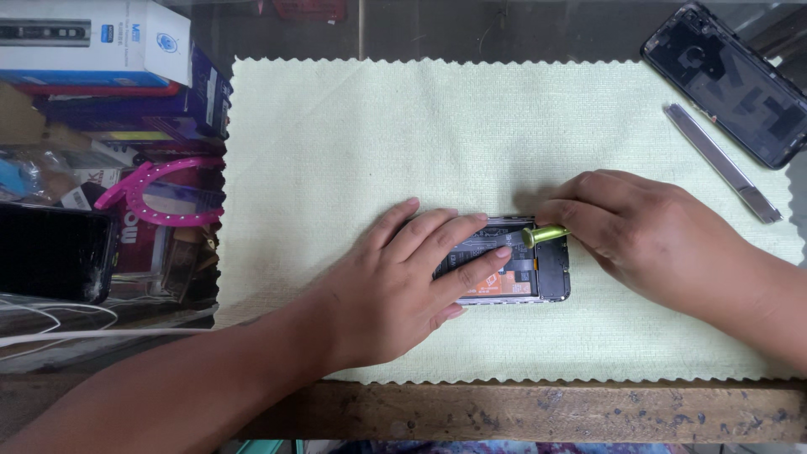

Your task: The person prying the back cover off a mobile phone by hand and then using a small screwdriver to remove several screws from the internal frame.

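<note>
The right hand [647,231] has its grip closed on a small screwdriver [545,234] with a yellow-green handle; the fingers are pinched around it and the tip is hidden under them, at the upper right corner of an opened phone [513,269]. The left hand [403,286] holds nothing — it lies flat with the fingers spread, pressing down on the left part of the phone. The phone lies with its back removed, so the dark inner parts and an orange patch are visible between the fingers.

The phone rests near the middle of a pale green cloth [353,143] with zigzag edges, spread over the worktop [546,412], whose worn wooden edge shows at the bottom. At the upper right — partly off the cloth — lies a dark back cover [731,80] of a phone, and just beside it a thin flat metal tool [721,161]. To the left, under glass, there are boxes [92,38], a pink curved object [160,189], a black phone [55,252] and white cables [59,328].
</note>
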